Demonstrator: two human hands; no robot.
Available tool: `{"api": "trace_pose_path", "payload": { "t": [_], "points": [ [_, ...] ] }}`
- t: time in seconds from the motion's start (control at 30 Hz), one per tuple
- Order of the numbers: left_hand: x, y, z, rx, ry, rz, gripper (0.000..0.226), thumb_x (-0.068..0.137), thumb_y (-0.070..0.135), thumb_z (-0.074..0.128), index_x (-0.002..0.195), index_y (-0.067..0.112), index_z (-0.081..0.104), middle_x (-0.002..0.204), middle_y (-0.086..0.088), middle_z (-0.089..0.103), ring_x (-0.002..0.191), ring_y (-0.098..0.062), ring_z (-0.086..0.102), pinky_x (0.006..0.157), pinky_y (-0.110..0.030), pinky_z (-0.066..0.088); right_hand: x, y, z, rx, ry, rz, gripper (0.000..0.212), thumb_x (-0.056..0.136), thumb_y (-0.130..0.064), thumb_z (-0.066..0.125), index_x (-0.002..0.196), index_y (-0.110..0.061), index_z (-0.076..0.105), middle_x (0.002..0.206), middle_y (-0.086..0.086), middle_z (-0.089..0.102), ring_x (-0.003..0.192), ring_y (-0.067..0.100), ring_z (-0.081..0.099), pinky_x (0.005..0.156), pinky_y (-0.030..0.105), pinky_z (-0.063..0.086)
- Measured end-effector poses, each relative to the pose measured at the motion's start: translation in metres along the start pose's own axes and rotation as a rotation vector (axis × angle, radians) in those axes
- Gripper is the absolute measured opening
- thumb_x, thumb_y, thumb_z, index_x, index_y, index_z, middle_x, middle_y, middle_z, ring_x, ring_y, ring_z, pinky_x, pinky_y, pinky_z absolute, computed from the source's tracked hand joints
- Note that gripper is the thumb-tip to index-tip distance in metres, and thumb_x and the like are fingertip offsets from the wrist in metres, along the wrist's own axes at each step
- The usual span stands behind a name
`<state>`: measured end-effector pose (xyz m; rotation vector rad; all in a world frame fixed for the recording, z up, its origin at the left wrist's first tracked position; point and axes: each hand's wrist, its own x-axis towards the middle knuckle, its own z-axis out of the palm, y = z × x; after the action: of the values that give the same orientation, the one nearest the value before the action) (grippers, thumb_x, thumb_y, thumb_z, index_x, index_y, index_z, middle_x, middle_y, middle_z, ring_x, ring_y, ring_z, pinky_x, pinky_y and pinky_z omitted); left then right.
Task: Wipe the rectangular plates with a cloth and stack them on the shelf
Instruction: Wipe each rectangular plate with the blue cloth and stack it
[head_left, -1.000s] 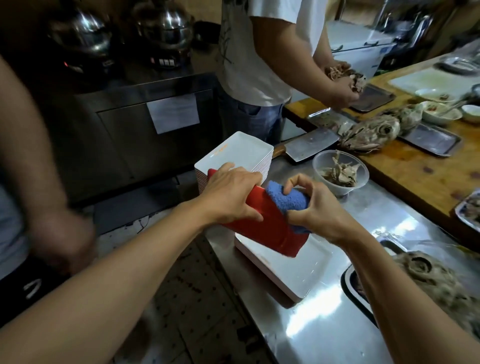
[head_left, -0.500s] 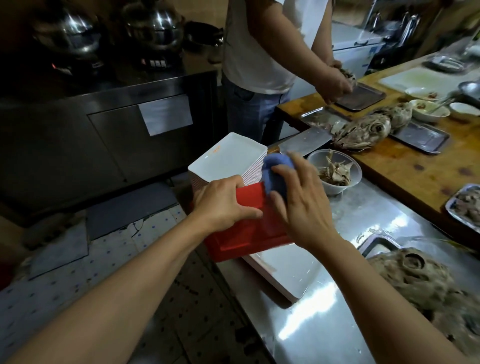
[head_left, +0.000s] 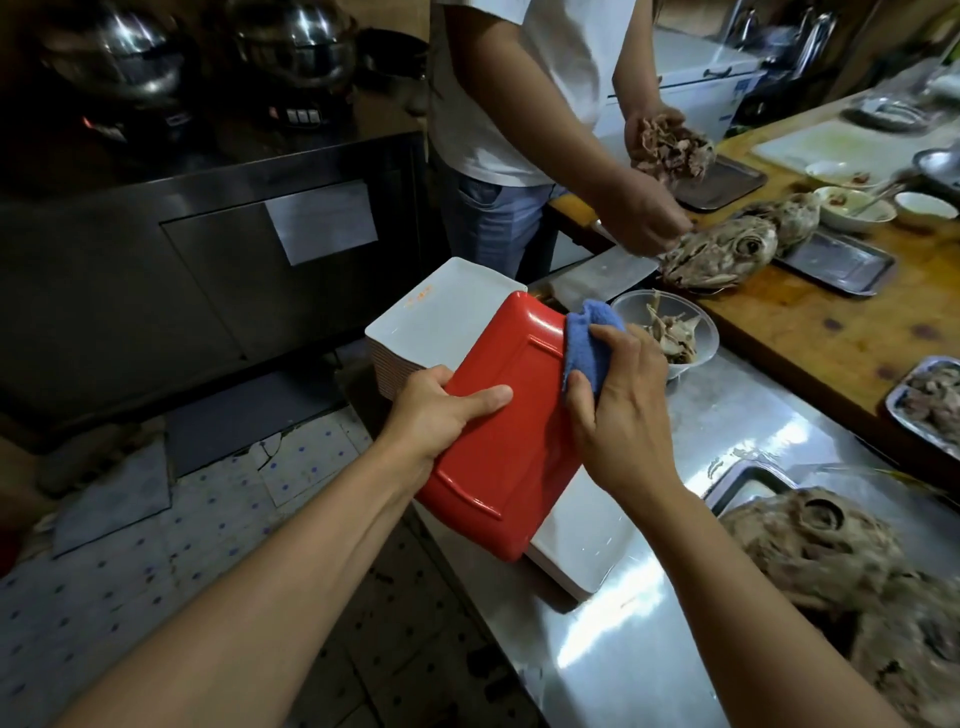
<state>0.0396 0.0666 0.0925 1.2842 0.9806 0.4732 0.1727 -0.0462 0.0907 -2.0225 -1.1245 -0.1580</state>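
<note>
Left hand (head_left: 441, 415) grips red plate (head_left: 498, 426) underside-up, right hand (head_left: 618, 415) pinches blue cloth (head_left: 587, 345) on it — one-handed hold at table (head_left: 727, 431) edge, plate may slip to floor.

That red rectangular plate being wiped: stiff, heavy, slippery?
The red rectangular plate looks stiff: the left hand grips one edge alone and it stays flat. Probably light, being held up that way. Its glossy surface may be slippery where the right hand rubs the blue cloth.
</note>
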Motion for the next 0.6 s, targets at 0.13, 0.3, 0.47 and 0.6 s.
{"api": "trace_pose_path", "payload": {
  "t": [0.13,0.3,0.47,0.6],
  "points": [
    [-0.002,-0.006,0.012,-0.174,0.062,-0.061,0.021,0.073,0.014,0.078,0.09,0.011,0.066,0.078,-0.008,0.071,0.06,-0.015,0.068,0.054,-0.026,0.055,-0.002,-0.013,0.013,0.205,0.105,0.177,0.042,0.087,-0.015,0.049,0.125,-0.002,0.039,0.131,0.019,0.034,0.123,0.03,0.038,0.103,0.04,0.033],
    [0.004,0.0,0.026,-0.345,0.166,-0.096,0.02,0.076,0.016,0.076,0.091,0.01,0.065,0.08,-0.01,0.07,0.061,-0.018,0.067,0.056,-0.029,0.056,-0.021,-0.024,0.026,0.272,0.022,0.317,0.04,0.092,-0.018,0.048,0.128,-0.012,0.03,0.132,0.009,0.035,0.112,0.026,0.048,0.082,0.03,0.036],
    [0.015,0.01,0.032,-0.436,0.249,-0.137,0.04,0.073,0.024,0.08,0.105,0.008,0.062,0.095,-0.013,0.069,0.074,-0.024,0.068,0.061,-0.034,0.055,-0.038,-0.02,0.02,0.282,-0.031,0.349,0.039,0.091,-0.019,0.049,0.126,-0.019,0.031,0.132,0.003,0.038,0.11,0.021,0.049,0.081,0.035,0.042],
    [0.016,0.009,0.037,-0.508,0.212,-0.289,0.05,0.072,0.037,0.079,0.112,0.012,0.061,0.099,-0.013,0.068,0.077,-0.028,0.066,0.073,-0.048,0.055,-0.042,-0.015,0.012,0.269,-0.033,0.351,0.036,0.091,-0.02,0.049,0.124,-0.022,0.035,0.122,-0.002,0.036,0.109,0.017,0.045,0.087,0.035,0.041]
  ]
}}
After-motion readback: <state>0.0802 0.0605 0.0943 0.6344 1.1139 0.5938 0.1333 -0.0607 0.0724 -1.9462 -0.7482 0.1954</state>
